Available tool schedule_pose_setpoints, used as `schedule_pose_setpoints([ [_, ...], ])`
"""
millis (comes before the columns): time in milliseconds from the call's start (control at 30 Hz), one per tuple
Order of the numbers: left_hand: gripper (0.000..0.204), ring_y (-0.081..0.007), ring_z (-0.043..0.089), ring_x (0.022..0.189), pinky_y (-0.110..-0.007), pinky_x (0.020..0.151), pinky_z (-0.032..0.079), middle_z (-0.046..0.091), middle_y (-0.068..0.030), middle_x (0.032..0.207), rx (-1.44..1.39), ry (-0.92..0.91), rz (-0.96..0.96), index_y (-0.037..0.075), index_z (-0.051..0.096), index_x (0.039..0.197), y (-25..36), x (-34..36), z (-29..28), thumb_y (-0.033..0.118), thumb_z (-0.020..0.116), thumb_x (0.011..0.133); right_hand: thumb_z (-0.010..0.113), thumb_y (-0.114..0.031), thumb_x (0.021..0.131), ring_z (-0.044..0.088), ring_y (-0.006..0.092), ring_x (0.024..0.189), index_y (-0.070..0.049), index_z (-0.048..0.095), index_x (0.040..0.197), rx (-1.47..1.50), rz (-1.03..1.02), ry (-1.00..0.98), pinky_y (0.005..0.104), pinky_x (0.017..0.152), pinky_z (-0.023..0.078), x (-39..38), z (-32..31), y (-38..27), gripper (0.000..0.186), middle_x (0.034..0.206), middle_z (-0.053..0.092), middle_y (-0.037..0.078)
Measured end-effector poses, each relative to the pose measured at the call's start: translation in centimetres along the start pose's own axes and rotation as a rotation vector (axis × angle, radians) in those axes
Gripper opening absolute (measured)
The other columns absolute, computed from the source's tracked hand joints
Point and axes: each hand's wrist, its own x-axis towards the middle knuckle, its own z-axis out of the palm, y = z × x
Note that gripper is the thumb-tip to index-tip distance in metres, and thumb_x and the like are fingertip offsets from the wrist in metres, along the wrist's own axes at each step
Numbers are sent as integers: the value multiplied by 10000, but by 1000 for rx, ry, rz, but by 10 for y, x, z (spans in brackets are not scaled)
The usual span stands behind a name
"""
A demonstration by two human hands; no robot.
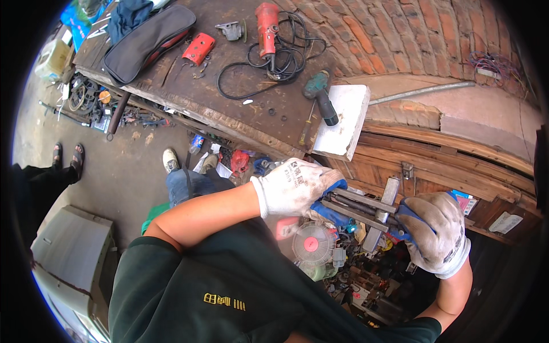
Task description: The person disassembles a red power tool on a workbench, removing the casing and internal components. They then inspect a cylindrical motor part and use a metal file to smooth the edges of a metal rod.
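Observation:
Both of my hands wear white gloves with blue palms. Between them is a metal clamp-like frame (362, 212): two parallel bars, a dark rod between them, and a flat pale metal crosspiece (390, 192) across it near my right hand. My left hand (297, 188) is closed round the frame's left end, its blue-coated fingers wrapped underneath. At the other end, my right hand (437, 231) grips the frame with bent fingers. The gloves hide both ends of the frame. It is held off the workbench, in front of my body.
On the brown workbench (229, 123) lie a red corded power tool (267, 31), a green cordless drill (320, 94) by a white block (350, 117), a red housing (199, 49) and a black bag (150, 46). Below are a round fan guard (314, 244) and loose parts. Other people's legs stand leftward.

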Motion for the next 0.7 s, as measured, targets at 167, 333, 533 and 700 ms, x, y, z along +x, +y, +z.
schedule_pose_setpoints([
  [167, 581, -315, 673, 825, -384, 710, 547, 671, -99, 927, -6, 8, 24, 72, 610, 1099, -2, 2, 0, 441, 833, 710, 710, -181, 638, 625, 266, 895, -101, 688, 964, -220, -180, 32, 416, 730, 527, 3, -4, 5, 336, 1000, 659, 86],
  [333, 542, -309, 671, 822, -381, 705, 543, 672, -90, 931, -58, 16, 49, 79, 616, 1093, -2, 0, 4, 413, 826, 721, 713, -594, 788, 634, 297, 863, -69, 677, 935, -154, 208, 141, 441, 758, 513, -19, -20, -9, 546, 1002, 668, 119],
  [533, 561, -317, 675, 838, -385, 725, 546, 681, -94, 958, -32, 64, 78, 64, 615, 1099, -4, -1, 5, 397, 830, 700, 699, -216, 922, 679, 212, 636, 120, 605, 950, 1110, 1021, 58, 300, 563, 544, -27, 4, -11, 350, 789, 699, 146],
  [700, 582, -316, 677, 849, -389, 731, 550, 679, -99, 960, 37, 37, 82, 59, 615, 1101, -2, -2, 8, 410, 833, 691, 730, -86, 805, 645, 162, 672, 43, 616, 817, 928, 1082, -143, 260, 580, 501, 6, -18, -21, 172, 773, 673, 96],
])
